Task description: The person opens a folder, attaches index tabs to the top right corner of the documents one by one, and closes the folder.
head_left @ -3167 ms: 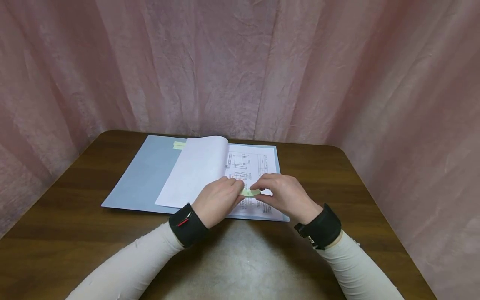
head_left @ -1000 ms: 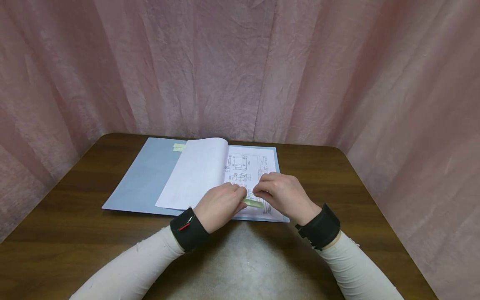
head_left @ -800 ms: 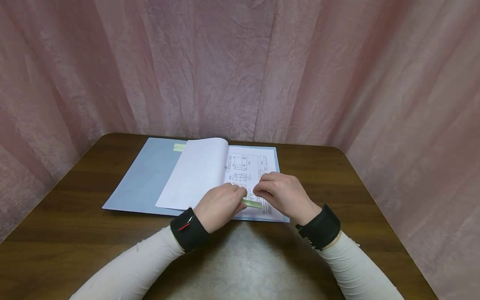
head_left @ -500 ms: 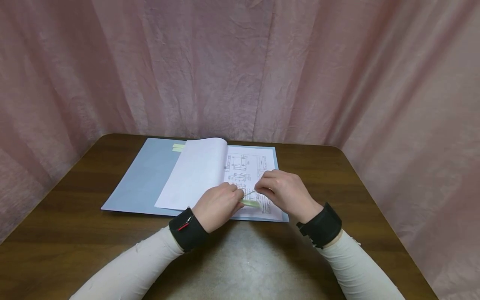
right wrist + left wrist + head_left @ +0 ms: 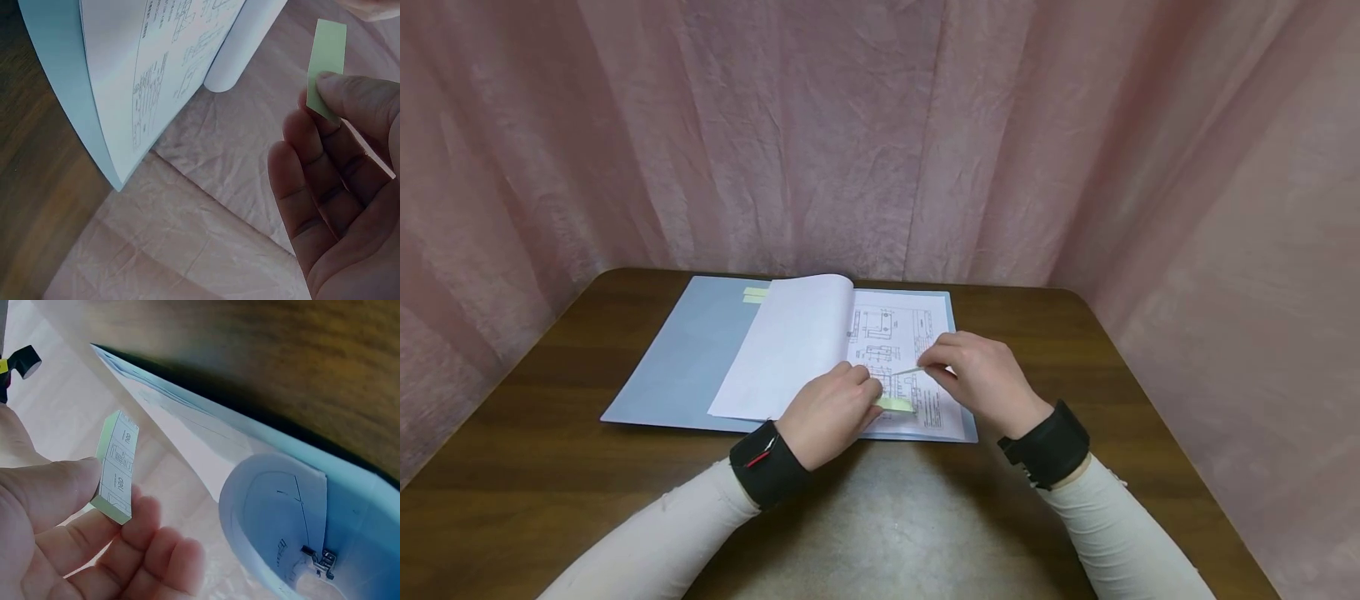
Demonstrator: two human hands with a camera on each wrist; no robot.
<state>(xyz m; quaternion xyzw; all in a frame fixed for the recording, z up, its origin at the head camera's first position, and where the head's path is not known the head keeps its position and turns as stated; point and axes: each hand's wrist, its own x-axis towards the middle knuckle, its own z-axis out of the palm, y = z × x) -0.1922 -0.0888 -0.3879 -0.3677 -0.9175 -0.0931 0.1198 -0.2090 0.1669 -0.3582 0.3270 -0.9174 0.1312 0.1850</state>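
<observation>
My left hand (image 5: 831, 408) pinches a small pad of pale green sticky notes (image 5: 119, 465) between thumb and fingers. In the left wrist view the pad's printed back shows. My right hand (image 5: 981, 375) pinches one pale green sticky note (image 5: 328, 53) by its end, apart from the pad, and it appears edge-on in the head view. Both hands are over a sheet with technical drawings (image 5: 880, 325) in an open light blue folder (image 5: 677, 358). To the left, a turned white page (image 5: 793, 350) curls over the folder's inner side.
Two green sticky strips (image 5: 755, 295) show at the turned page's upper left edge. A metal fastener (image 5: 322, 561) sits at the folder's spine. The folder lies on a brown wooden table (image 5: 1120, 433), with pink curtains (image 5: 880, 142) behind and at the sides.
The right hand has pulled a single note off the pad and moved slightly up and right with it. The left hand still holds the pad, barely shifted.
</observation>
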